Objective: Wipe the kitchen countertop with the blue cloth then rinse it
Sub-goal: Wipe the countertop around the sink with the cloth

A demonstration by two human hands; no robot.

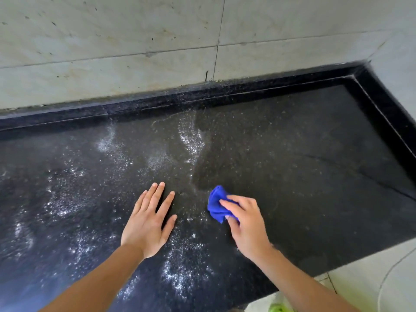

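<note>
Mid-wipe here: right hand grips the bunched blue cloth on the countertop, left hand flat beside it. White powder left of the cloth probably goes next.

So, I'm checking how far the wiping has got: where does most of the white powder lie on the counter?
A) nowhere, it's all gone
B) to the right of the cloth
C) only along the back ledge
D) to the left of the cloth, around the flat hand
D: the powder is scattered left of the cloth and around the flat left hand, while the counter right of the cloth looks dark and wiped.
</note>
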